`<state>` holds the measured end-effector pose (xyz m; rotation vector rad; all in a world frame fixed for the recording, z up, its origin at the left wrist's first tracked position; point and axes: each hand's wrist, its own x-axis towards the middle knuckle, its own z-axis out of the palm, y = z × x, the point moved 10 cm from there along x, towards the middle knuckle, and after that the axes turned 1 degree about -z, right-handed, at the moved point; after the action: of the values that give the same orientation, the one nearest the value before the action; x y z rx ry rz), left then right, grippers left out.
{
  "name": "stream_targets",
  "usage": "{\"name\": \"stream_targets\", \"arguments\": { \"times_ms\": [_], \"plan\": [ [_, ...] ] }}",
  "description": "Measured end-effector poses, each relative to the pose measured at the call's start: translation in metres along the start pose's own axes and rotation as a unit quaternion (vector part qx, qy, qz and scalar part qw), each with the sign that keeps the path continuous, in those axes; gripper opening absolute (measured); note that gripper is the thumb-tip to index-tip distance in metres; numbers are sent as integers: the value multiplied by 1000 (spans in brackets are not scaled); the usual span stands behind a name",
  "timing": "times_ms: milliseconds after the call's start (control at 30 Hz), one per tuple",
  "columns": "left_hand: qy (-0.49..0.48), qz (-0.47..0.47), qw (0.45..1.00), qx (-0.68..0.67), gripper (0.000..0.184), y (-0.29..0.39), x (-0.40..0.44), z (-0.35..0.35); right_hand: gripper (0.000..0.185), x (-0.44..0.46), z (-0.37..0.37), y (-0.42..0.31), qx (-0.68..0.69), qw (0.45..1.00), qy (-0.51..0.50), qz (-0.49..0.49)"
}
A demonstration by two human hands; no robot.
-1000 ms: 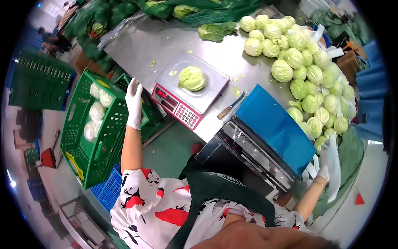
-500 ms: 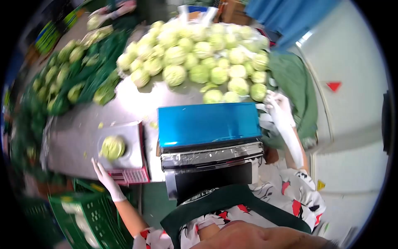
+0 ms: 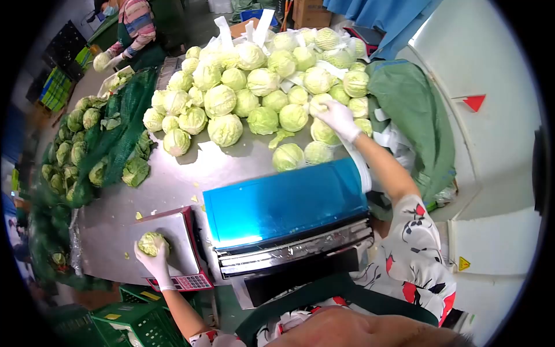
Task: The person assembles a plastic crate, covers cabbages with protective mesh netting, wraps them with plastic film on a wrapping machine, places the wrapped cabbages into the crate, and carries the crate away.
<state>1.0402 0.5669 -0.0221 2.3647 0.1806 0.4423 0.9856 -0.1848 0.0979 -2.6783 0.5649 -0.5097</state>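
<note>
My left hand (image 3: pixel 153 261), in a white glove, is closed round a cabbage (image 3: pixel 151 243) at the left edge of the scale's metal pan (image 3: pixel 173 228). The scale's red keypad side (image 3: pixel 193 281) faces me. My right hand (image 3: pixel 340 118), also gloved, reaches over the blue-topped machine (image 3: pixel 283 202) to the heap of cabbages (image 3: pixel 219 101). Its fingers close over a pale cabbage (image 3: pixel 319 105) at the heap's right side. Under that forearm, a white strip (image 3: pixel 359 168) hangs at the machine's right end.
Green netting (image 3: pixel 124 127) lies along the table's left side beside more cabbages (image 3: pixel 78 153). A green cloth sack (image 3: pixel 413 121) bulges at the right. Green crates (image 3: pixel 130 324) stand below the table's front edge. Across the room, another person (image 3: pixel 136 26) holds a cabbage.
My left hand has gone from lying open beside the scale to gripping the cabbage. My right hand has moved from the white strip up to a cabbage in the heap. The view has shifted.
</note>
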Motion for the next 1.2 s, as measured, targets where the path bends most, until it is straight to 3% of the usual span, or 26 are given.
{"name": "stream_targets", "arguments": {
  "times_ms": [200, 267, 400, 500, 533, 633, 733, 833, 867, 967, 1000, 1067, 1100, 1167, 1200],
  "plan": [
    [-46, 6, 994, 104, 103, 10, 6, 2, 37, 129, 113, 6, -230, 970, -16, -72],
    [-76, -13, 994, 73, 105, 12, 8, 0, 33, 166, 152, 12, -290, 954, 0, -80],
    [-90, -31, 994, 44, 107, 10, 13, 5, 34, 187, 200, 28, -347, 911, -217, -55],
    [-92, -49, 994, 16, 106, 0, 13, 5, 40, 185, 210, 34, -390, 880, -269, -11],
    [-91, -53, 994, 3, 105, -4, 14, 5, 45, 186, 207, 34, -375, 899, -226, 9],
    [-87, -65, 994, -20, 103, -19, 14, 7, 46, 199, 230, 53, -443, 882, -162, 3],
    [-65, -46, 996, -46, 101, -21, 12, 5, 38, 194, 222, 53, -383, 915, -122, -28],
    [-48, -49, 995, -68, 97, -28, 7, 1, 41, 175, 194, 44, -377, 919, -115, -7],
    [-46, -64, 988, -132, 94, -47, 8, 5, 46, 161, 179, 33, -369, 919, -137, -13],
    [-15, -118, 973, -197, 90, -70, 1, 1, 63, 113, 88, -16, -189, 978, -88, 23],
    [8, -110, 974, -198, 72, -85, 0, -1, 70, 97, 72, -25, -51, 996, -74, 5],
    [-5, -187, 930, -316, 67, -46, -7, -5, 83, 57, 32, -28, 224, 974, -35, -17],
    [-13, -225, 900, -372, 65, -26, -7, -3, 86, 32, 17, -38, 245, 967, -70, -3],
    [-92, -84, 906, -405, 70, -15, 3, 9, 92, -25, -7, -71, 288, 946, -148, 24],
    [-85, -59, 919, -380, 70, 42, -9, 3, 91, -53, -15, -82, 266, 951, -158, 13]
  ]
}}
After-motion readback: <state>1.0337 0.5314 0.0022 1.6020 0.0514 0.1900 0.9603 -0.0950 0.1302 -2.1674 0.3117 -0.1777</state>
